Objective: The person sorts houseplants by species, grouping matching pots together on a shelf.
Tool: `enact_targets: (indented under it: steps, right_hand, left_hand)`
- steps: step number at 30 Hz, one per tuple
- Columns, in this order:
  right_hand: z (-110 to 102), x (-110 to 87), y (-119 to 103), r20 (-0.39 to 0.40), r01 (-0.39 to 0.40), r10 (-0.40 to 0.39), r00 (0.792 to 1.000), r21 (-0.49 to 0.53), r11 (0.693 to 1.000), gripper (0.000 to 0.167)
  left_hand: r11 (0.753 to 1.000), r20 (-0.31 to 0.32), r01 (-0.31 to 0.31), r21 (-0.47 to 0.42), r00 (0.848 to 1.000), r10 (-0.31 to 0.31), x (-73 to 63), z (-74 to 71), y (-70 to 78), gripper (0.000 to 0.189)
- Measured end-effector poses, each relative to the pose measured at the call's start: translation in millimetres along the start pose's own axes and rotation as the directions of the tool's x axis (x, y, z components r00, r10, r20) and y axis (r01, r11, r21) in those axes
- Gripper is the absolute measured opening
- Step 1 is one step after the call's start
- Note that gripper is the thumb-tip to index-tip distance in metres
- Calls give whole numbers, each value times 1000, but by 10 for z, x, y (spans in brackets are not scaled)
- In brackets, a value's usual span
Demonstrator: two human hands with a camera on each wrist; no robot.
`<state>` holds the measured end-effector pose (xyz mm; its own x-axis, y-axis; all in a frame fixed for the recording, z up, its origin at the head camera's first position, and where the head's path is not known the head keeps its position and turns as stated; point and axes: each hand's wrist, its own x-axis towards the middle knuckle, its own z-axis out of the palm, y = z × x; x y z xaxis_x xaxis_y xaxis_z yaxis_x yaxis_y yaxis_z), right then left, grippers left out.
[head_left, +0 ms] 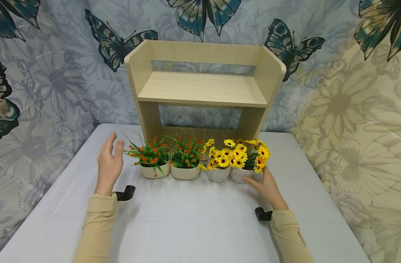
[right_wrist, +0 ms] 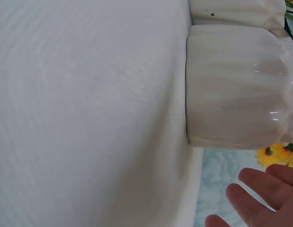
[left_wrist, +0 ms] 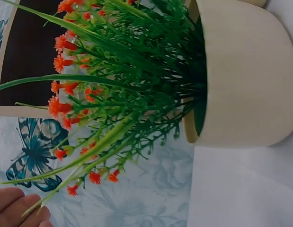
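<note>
Four-sided room aside, several small potted flowers stand in a row. My left hand (head_left: 109, 166) is raised left of the leftmost pot (head_left: 155, 171), fingers extended, apart from it. That cream pot (left_wrist: 250, 75) holds green leaves and small red-orange flowers (left_wrist: 66, 87); a similar cream pot (head_left: 185, 173) adjoins it. To the right are two white pots with yellow flowers, the inner white pot (head_left: 218, 175) and the outer white pot (head_left: 238, 175). My right hand (head_left: 267, 188) is at the outer one, thumb before it, its fingers (right_wrist: 257, 187) spread beside it; thumb contact cannot be told.
Behind the pots stands a light wooden two-tier shelf (head_left: 200, 87) with raised sides. A white cloth (head_left: 187, 226) covers the table. Butterfly-patterned fabric (head_left: 62, 80) hangs behind and at the sides. Black wrist mounts (head_left: 126, 193) sit on both wrists.
</note>
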<state>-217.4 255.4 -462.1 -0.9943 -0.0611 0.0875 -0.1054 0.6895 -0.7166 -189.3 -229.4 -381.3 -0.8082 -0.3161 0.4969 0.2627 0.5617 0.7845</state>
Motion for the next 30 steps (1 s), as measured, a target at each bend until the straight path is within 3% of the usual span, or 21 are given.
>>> enact_targets:
  steps: [4, 8, 12, 17, 23, 30]
  right_hand:
    - [3, 29, 3, 24, -64, 63, 998, 15, 998, 110]
    - [11, 57, 15, 40, -92, 91, 995, 42, 995, 113]
    - [26, 90, 26, 35, -68, 65, 997, 87, 994, 115]
    - [55, 123, 27, 23, -22, 20, 1000, 111, 994, 116]
    - [105, 164, 29, 38, -20, 13, 999, 180, 984, 107]
    - [168, 186, 37, 51, -25, 12, 999, 267, 963, 103]
  left_hand:
    - [1000, -5, -9, -12, 1000, 9, 79, 12, 48, 57]
    - [999, 30, 23, -46, 999, -22, 171, 19, 116, 57]
    - [997, 69, 54, -54, 996, -50, 270, 48, 180, 60]
    - [998, 57, 42, -44, 998, -40, 409, 95, 258, 60]
    - [997, 46, 35, -63, 998, -32, 562, 101, 333, 60]
    - [994, 77, 63, -85, 995, -57, 702, 149, 394, 66]
